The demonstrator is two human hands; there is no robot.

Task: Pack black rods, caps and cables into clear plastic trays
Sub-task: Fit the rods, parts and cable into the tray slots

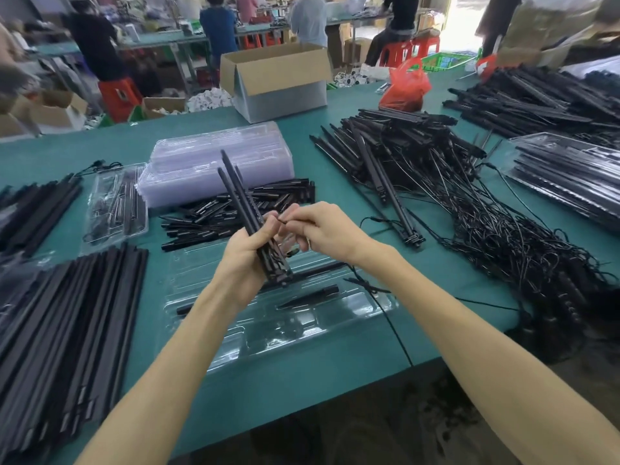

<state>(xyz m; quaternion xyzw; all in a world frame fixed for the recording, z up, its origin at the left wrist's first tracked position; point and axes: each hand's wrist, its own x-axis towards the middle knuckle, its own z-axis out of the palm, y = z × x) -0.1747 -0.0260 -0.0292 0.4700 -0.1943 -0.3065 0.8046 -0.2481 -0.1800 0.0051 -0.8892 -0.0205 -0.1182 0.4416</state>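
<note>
Rods (235,187): bundle of thin black sticks, matte, joined at the lower end in a blocky black base; bundle tilts up and away to the left. Thin black cable (393,325) runs from the base area down across the tray (355,318) and over the near tabletop edge. Tray: clear moulded plastic w/ long recesses, glossy; a black spike (310,296) lies in one recess.

Tabletop (335,380): green cloth. At left, rod pile (67,313) and a packed tray (115,203); centre, stack of empty trays (218,156) w/ cap pile (235,209) just in front; at right, heap of rods w/ tangled cables (436,182) and more packed trays (570,176). Far edge: open carton (278,82), red bag (407,85). Room: workshop, other persons at further tables, red stools.

Left hand (245,260) wraps the bundle's lower part, base protruding below the palm. Right hand (322,226), just beside it, pinches a cable end betw. thumb and forefinger, close to the left fingertips. Both hands hover above the tray's far half, not touching it.
</note>
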